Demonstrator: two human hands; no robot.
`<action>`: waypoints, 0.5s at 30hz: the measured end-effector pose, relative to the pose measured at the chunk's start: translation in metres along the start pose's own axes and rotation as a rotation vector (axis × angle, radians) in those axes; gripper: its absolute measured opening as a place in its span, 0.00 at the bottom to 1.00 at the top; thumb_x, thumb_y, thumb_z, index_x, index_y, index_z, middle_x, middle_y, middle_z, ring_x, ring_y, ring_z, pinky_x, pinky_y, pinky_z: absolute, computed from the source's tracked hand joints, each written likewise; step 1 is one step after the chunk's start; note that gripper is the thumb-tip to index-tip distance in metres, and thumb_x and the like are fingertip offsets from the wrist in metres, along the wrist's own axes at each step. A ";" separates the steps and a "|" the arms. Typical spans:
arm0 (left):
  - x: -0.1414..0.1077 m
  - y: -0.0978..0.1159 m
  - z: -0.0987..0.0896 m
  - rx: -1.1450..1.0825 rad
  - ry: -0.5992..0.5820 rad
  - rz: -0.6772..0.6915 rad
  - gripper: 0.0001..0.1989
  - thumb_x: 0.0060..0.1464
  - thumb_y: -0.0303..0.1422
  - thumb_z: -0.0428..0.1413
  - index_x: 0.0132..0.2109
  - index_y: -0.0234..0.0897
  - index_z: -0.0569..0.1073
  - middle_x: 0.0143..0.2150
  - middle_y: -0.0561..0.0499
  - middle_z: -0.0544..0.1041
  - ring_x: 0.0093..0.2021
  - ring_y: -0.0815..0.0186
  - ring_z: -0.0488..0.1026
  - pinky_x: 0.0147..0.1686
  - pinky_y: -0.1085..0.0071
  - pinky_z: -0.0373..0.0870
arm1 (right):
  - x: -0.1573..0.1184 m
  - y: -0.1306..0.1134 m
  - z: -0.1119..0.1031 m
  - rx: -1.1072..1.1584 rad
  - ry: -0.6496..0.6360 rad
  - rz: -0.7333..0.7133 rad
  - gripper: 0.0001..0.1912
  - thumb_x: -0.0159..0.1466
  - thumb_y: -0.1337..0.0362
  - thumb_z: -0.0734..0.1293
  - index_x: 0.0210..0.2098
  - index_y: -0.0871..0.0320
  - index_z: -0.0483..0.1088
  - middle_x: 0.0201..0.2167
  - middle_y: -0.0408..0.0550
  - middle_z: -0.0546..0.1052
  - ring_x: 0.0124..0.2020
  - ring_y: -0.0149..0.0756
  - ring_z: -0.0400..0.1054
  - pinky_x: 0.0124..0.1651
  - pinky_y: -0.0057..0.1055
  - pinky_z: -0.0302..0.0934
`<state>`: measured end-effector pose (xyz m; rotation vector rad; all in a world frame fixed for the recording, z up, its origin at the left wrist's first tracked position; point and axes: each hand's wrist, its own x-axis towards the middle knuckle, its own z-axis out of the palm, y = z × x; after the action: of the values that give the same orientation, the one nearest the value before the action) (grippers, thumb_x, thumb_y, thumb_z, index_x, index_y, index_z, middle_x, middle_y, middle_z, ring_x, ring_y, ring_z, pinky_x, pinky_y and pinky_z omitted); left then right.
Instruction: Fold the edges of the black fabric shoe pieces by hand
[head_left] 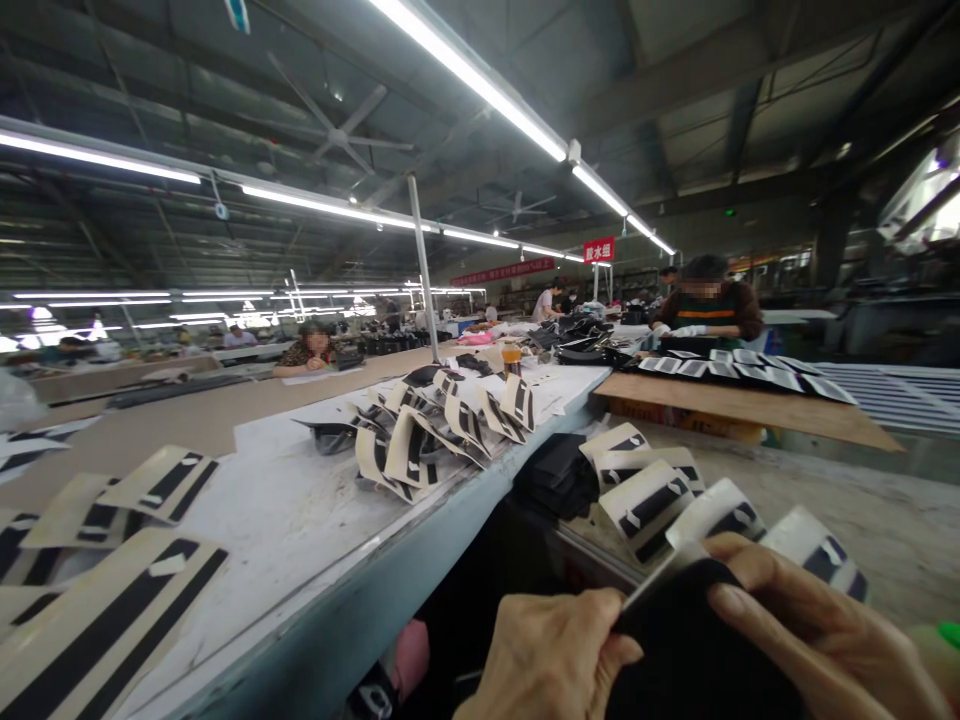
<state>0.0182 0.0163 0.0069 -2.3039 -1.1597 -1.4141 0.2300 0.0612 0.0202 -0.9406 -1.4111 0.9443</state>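
Note:
At the lower right, both hands hold a black sheet-like piece (697,640) with a thin pale layer along its upper edge. My left hand (551,650) is closed, pinching the piece's left corner between thumb and fingers. On the other side, my right hand (832,640) grips the upper right edge, thumb against the black face. Just beyond the hands lie several curved cream pieces (615,500) with black stripes. A stack of black pieces (551,475) sits to their left. The lower part of the held piece runs out of view.
A long white-topped table (247,530) runs along my left, with a heap of striped cream pieces (409,440) and more striped pieces (112,620) nearer me. A brown board (735,405) holds rows of pieces. Behind it a co-worker (709,300) in white gloves works. A metal pole (424,270) rises from the table.

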 end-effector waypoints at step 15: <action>-0.010 -0.014 0.006 -0.094 -0.059 0.077 0.21 0.76 0.38 0.39 0.55 0.34 0.74 0.27 0.51 0.83 0.20 0.67 0.80 0.23 0.75 0.72 | -0.007 -0.018 0.008 -0.171 0.042 -0.416 0.21 0.63 0.42 0.75 0.24 0.50 0.78 0.32 0.47 0.80 0.32 0.37 0.78 0.36 0.17 0.71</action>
<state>0.0100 0.0235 -0.0077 -2.4417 -1.0284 -1.4105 0.2218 0.0480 0.0342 -0.7433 -1.5901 0.4976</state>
